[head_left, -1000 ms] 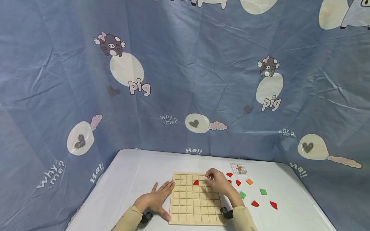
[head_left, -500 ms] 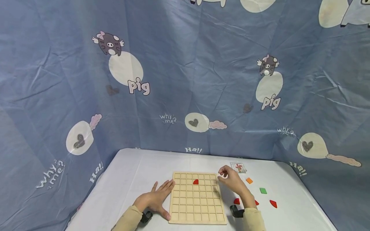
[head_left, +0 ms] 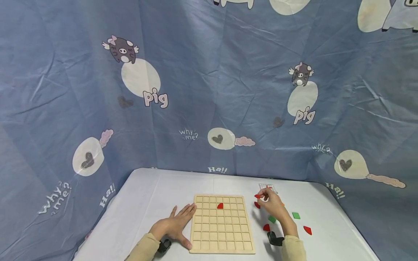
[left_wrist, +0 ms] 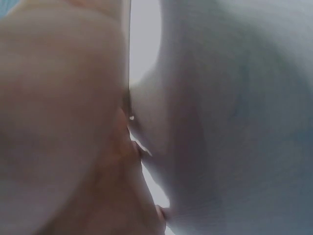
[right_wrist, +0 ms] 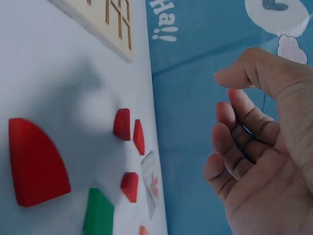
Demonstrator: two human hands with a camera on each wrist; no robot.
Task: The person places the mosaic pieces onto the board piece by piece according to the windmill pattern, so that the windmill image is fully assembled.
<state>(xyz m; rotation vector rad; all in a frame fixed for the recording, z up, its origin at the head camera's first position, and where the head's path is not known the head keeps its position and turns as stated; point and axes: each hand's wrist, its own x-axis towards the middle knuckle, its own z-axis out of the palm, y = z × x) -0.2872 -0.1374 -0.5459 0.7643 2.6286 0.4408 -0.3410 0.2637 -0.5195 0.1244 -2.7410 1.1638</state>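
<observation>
My left hand [head_left: 176, 224] lies spread at the left edge of a wooden grid board [head_left: 222, 229], fingertips and thumb at its rim; its own wrist view is mostly filled by blurred skin and shadow. One red quarter-circle piece [head_left: 220, 206] sits in an upper cell of the board. To the right of the board, my right hand [head_left: 274, 204] hovers over the loose pieces with loosely bent fingers. In the right wrist view nothing is between the thumb and fingers [right_wrist: 226, 139]. A red piece [head_left: 257, 196] overlaps its fingertips in the head view but lies on the table.
Around the right hand lie more red pieces [head_left: 266, 227], green squares [head_left: 296, 215] and an orange piece [head_left: 282, 204], partly hidden. A small pattern card [head_left: 263, 186] is behind the hand. A blue printed curtain [head_left: 183, 90] hangs round the white table [head_left: 163, 195].
My right hand has moved right, from above the board's upper right corner to over the loose pieces. The left hand has stayed in place.
</observation>
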